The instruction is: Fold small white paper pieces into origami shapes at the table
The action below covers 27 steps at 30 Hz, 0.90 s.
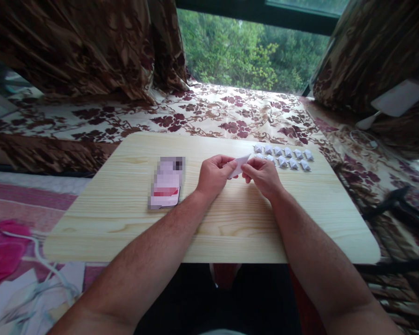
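Observation:
Between my two hands is a small piece of folded white paper (239, 166), raised a little over the table, one pointed corner facing up and right. My left hand (214, 173) pinches its left side with thumb and fingers. On the paper's right side, the thumb and fingertips of my right hand (263, 174) are closed. Just beyond my right hand, several small folded white paper pieces (288, 152) stand in two rows on the wooden table (125, 232); my hand partly hides the nearer row.
A phone (165, 184), partly blurred out, lies left of my hands. Behind the table runs a ledge with floral cloth (237, 111) below a window. A white lamp (400, 98) stands at right. Cables (38, 249), loose papers and pink cloth (5, 251) are at lower left.

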Motion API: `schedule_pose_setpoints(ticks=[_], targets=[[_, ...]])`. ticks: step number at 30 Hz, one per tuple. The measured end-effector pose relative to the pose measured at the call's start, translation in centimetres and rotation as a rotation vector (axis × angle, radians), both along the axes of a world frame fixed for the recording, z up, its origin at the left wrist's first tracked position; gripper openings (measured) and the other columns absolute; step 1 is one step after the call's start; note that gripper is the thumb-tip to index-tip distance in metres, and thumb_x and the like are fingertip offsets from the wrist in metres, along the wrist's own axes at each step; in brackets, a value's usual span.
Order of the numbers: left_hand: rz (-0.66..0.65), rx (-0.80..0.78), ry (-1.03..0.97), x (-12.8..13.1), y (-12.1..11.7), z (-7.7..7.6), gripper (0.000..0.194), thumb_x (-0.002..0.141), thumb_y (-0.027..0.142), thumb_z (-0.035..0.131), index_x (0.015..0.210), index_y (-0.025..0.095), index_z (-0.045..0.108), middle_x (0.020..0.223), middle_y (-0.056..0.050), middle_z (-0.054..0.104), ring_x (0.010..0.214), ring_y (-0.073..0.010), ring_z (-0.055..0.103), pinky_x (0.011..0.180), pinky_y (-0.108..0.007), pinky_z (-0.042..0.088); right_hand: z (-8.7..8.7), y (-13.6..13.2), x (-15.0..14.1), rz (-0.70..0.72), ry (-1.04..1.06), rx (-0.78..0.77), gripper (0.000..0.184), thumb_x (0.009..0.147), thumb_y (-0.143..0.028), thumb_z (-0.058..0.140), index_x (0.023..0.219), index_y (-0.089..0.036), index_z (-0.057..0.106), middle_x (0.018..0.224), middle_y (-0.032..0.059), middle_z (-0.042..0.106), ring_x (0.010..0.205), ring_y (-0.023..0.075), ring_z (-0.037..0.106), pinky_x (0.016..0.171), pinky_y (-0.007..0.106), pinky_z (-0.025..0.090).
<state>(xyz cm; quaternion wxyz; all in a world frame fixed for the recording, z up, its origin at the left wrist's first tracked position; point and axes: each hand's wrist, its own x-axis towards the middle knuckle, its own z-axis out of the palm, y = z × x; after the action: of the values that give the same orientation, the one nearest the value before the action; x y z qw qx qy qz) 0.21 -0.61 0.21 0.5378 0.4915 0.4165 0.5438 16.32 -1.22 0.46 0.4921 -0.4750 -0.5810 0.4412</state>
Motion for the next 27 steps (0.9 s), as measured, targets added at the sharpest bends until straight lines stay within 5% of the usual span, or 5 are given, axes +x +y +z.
schedule_pose_setpoints(ticks=[16,27], targets=[[0.002,0.047,0.033,-0.15,0.0,-0.14,0.034,0.067,0.034,0.081,0.091,0.012,0.072,0.081,-0.006,0.075,0.068,-0.0154,0.067,0.063,-0.026,0.052,0.1,-0.05,-0.19,-0.002,0.052,0.009,0.02,0.075,-0.03,0.073,0.066,-0.016,0.063,0.055,-0.0016,0.063,0.044,0.0081,0.05,0.045,0.022,0.039],[-0.046,0.037,0.056,-0.07,-0.03,-0.01,0.037,0.066,0.027,0.079,0.099,0.012,0.068,0.066,-0.003,0.07,0.058,-0.0151,0.065,0.056,-0.025,0.051,-0.03,-0.04,0.17,-0.014,0.106,0.011,0.023,0.075,-0.032,0.074,0.064,-0.017,0.061,0.055,-0.0006,0.064,0.045,0.0087,0.051,0.045,0.023,0.038]])
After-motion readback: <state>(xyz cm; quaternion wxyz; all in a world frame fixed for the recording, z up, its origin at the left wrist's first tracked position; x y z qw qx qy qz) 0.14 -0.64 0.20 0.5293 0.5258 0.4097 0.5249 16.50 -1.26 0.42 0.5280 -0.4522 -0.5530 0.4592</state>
